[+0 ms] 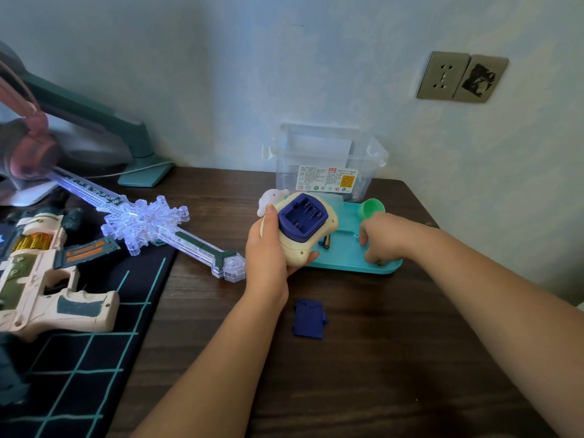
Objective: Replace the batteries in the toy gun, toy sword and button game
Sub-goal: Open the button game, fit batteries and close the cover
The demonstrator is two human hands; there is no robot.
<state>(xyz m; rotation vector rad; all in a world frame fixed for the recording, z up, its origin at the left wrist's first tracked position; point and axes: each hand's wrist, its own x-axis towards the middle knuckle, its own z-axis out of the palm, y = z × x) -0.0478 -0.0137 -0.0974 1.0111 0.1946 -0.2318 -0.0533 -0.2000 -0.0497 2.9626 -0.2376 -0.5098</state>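
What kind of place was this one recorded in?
Probably a home desk set against a wall: a dark wood-grain tabletop, a black desk mat with teal grid lines, and a metal wall socket.

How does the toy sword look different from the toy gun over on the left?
The toy sword is clear plastic and glowing blue-white; the toy gun is opaque cream and dark green. The sword is long and thin, the gun chunkier. Both lie flat, untouched.

One toy gun [47, 289], one toy sword [145, 222], one button game [298, 248], one cover [309, 318]
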